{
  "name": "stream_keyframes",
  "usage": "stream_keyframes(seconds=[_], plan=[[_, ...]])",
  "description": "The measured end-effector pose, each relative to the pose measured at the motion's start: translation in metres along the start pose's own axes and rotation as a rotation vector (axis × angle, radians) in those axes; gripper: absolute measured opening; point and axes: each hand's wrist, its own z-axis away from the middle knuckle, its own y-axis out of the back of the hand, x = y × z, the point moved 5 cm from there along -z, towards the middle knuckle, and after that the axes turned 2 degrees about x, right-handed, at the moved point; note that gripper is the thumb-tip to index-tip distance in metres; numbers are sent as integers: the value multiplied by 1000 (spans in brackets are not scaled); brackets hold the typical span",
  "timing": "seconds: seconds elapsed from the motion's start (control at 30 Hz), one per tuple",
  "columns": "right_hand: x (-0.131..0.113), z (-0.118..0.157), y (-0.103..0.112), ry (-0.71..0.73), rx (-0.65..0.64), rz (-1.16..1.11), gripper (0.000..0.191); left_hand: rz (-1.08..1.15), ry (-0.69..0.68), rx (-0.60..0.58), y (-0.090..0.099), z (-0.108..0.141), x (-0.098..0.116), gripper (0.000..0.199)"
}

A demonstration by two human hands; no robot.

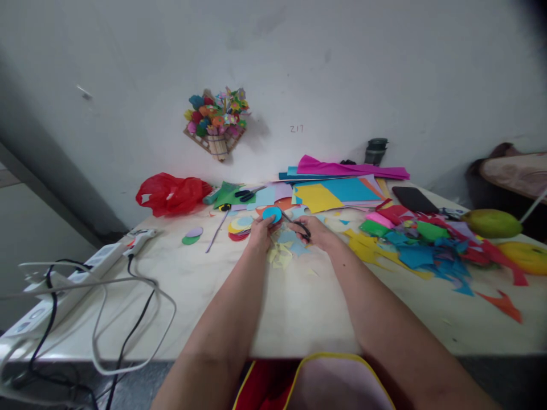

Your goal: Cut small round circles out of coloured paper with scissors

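Note:
My left hand [261, 230] is closed on a blue paper circle [272, 214] above the middle of the table. Black-handled scissors [302, 229] are gripped in my right hand [313, 230], their tips pointing at the circle's right edge. Left of my left hand lies a pile of paper circles [238, 228] in yellow, red and other colours. Pale yellow scraps [280, 256] and light blue scraps lie under and between the hands. A green circle with a lilac one [194, 232] rests farther left.
Power strips [92, 273] and cables cover the left edge. A red plastic bag [171, 193], a second pair of scissors [250, 195] and paper sheets [337, 193] stand along the back. Coloured scraps [427, 245], a dark phone [413, 199] and yellow fruit [491, 223] lie right.

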Motion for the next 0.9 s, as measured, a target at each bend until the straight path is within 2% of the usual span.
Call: stream_keyframes(seconds=[0.23, 0.43, 0.7, 0.9], plan=[[1, -2, 0, 4, 5, 19, 28, 1, -11, 11, -1, 2, 3, 20], [2, -1, 0, -7, -31, 1, 27, 13, -24, -21, -4, 5, 5, 20], [2, -1, 0, 21, -35, 26, 35, 0, -3, -54, -7, 7, 5, 17], [-1, 1, 0, 27, -21, 39, 33, -15, -14, -58, -7, 6, 3, 21]])
